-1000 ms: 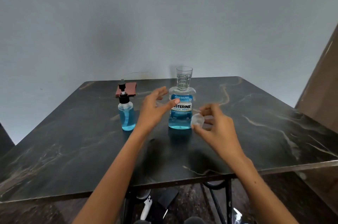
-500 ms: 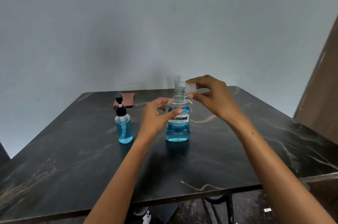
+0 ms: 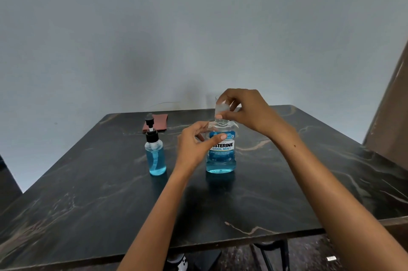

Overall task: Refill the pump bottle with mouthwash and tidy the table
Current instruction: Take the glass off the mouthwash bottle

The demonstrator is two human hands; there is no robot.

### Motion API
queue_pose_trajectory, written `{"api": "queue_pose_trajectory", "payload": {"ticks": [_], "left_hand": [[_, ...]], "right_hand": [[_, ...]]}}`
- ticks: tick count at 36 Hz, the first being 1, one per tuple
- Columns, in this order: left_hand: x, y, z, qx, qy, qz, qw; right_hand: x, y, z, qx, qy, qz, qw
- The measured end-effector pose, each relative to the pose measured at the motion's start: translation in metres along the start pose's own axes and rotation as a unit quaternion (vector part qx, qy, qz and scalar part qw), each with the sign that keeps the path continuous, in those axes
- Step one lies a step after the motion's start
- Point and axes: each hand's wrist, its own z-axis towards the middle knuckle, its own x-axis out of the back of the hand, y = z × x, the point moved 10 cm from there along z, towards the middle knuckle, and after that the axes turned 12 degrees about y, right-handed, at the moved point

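right hand (image 3: pixel 247 111): mine, fingertips pinched on the clear cap (image 3: pixel 221 109), held just above the bottle mouth
left hand (image 3: pixel 194 144): mine, wrapped loosely on the left shoulder of the mouthwash bottle (image 3: pixel 221 155), thumb across the label, steadying it
mouthwash bottle: upright mid-table, long axis vertical, blue liquid fills most of it, neck bare
key relation: cap sits straight over the neck, almost touching; next move is straight down plus a twist, I judge; right hand is the nearer one for that
pump bottle (image 3: pixel 155 153): upright, well left of my left hand, pump head on, blue liquid inside; looks filled, so I judge the refill done and capping in hand
table (image 3: pixel 88 193): dark marble top; reddish cloth (image 3: pixel 157 123) folded at the back, behind the pump bottle
hidden: a glass stands behind my right hand, only a rim sliver shows; bottle threads covered by cap and fingers; can't tell if cap is on the threads yet
cut off: stuff under the table, unclear
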Motion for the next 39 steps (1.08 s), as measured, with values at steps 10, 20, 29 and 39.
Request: {"api": "queue_pose_trajectory", "payload": {"ticks": [10,20,29,39], "left_hand": [[-0.001,-0.002,0.001,0.004,0.001,0.002,1.000],[-0.001,-0.004,0.002,0.006,0.002,0.009,1.000],[0.000,-0.003,0.001,0.001,0.009,0.009,1.000],[0.000,-0.002,0.001,-0.006,0.012,0.011,1.000]], "right_hand": [[0.008,0.020,-0.011,-0.084,0.045,0.111,0.989],[-0.001,0.027,-0.016,-0.129,0.034,0.222,0.966],[0.000,0.026,-0.017,-0.109,0.047,0.177,0.977],[0.004,0.022,-0.018,-0.095,0.110,0.158,0.977]]}}
